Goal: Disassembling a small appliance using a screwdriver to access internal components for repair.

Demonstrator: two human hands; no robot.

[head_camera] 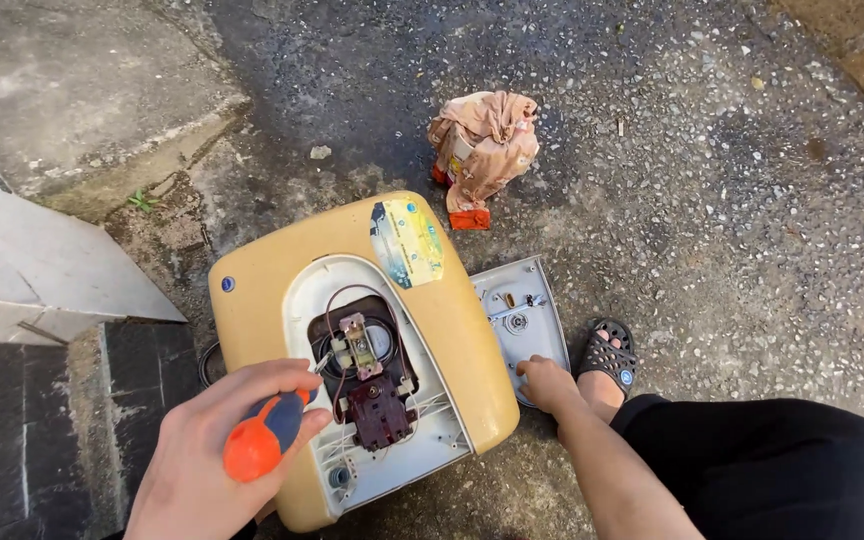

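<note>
The left hand (207,455) is closest to us, low in the picture. Its grip is closed around a screwdriver (264,437) with an orange and blue handle. The metal tip points into the open middle of a yellow water heater (282,265). Inside the white opening you can see a dark red part (377,412), thin wires and a small metal piece.

The right hand (546,383) is just beside the heater. Its fingers are curled, resting on the edge of a grey cover plate (529,318), but I cannot tell if they really hold it. The plate lies flat, touching the heater's right side.

Everything sits on a rough stone floor (732,200) outdoors, dark and wet in places. A black sandal (609,355) is near the plate. Farther off lies a crumpled brown rag (482,145) over some orange things. A pale stone step (42,260) stands at the left.
</note>
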